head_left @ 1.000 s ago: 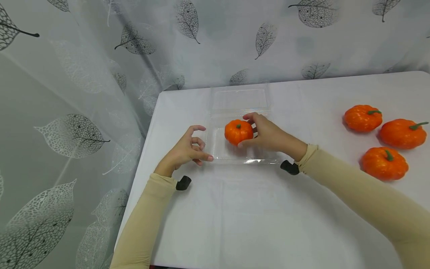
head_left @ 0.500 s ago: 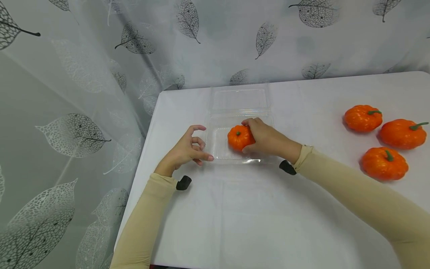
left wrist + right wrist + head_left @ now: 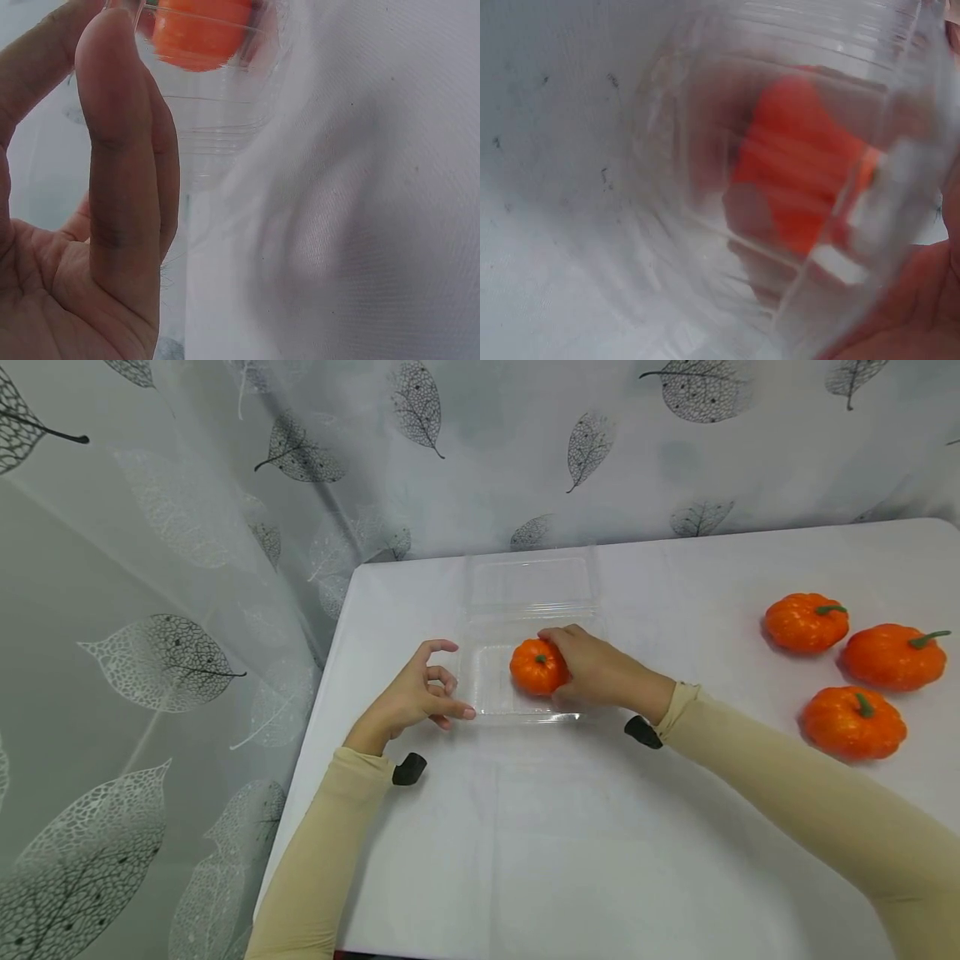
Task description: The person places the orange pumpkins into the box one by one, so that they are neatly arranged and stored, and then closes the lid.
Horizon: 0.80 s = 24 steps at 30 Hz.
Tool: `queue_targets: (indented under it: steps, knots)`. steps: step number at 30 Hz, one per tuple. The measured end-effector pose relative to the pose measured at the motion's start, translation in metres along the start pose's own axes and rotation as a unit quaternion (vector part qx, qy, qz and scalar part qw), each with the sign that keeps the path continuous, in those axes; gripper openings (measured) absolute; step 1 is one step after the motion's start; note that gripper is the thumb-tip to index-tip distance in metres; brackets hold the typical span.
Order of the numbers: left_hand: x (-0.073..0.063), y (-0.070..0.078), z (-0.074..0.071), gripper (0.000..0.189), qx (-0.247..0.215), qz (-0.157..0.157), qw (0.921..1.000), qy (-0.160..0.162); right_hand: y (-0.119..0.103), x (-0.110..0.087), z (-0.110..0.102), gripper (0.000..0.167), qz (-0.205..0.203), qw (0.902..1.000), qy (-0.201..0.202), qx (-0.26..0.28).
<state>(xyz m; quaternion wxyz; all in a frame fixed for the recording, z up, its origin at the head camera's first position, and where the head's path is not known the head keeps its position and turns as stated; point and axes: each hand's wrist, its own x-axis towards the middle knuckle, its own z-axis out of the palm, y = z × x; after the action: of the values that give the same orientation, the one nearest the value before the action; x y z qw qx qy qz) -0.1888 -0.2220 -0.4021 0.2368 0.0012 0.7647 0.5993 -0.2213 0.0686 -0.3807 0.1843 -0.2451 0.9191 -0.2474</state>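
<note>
Nearest, the white surface (image 3: 600,843) spreads in front of the transparent container (image 3: 491,703). At the container's near left corner, the left hand (image 3: 412,695) stands with fingers apart and loosely bent, gripping nothing that shows; whether its thumb touches that corner cannot be told. Inside the container's base, right of its middle, is the small orange pumpkin (image 3: 536,668), and the right hand (image 3: 596,670) is curled round it from the right. Compared with a second ago, this pumpkin is lower and slightly nearer the container's front edge, while the left hand keeps its place; the setting-down seems nearly done, though the grip is not yet released. Well to the right of the container lie the near pumpkin (image 3: 853,724), the rightmost pumpkin (image 3: 892,658) and the far pumpkin (image 3: 805,623), all outside it. Behind the base, the lid (image 3: 532,581) lies folded back; beyond the container hangs a leaf-patterned curtain (image 3: 480,452).
</note>
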Motion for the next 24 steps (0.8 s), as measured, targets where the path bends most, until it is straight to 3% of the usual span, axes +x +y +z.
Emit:
queue_targets:
  steps: [4, 10, 15, 18, 24]
  knots:
    - [0.0, 0.0, 0.0, 0.099, 0.001, -0.001, 1.0, 0.0, 0.002, -0.004, -0.006, 0.096, 0.002, 0.9999, -0.01, 0.012]
    - [0.001, 0.0, 0.001, 0.1, 0.003, 0.002, 1.0, -0.001, 0.003, -0.015, -0.028, 0.078, 0.004, 0.9997, -0.007, 0.024]
    - [0.001, 0.0, 0.001, 0.1, 0.005, 0.004, 1.0, -0.002, 0.006, -0.024, -0.04, 0.075, 0.039, 0.9971, -0.016, 0.063]
    - [0.001, 0.0, 0.001, 0.102, 0.007, 0.005, 1.0, -0.003, 0.009, -0.027, -0.043, 0.073, 0.06, 0.9907, -0.053, 0.109]
    - [0.001, -0.001, 0.0, 0.101, 0.004, 0.011, 0.9999, -0.004, 0.015, -0.026, -0.045, 0.074, 0.071, 0.9666, -0.134, 0.207]
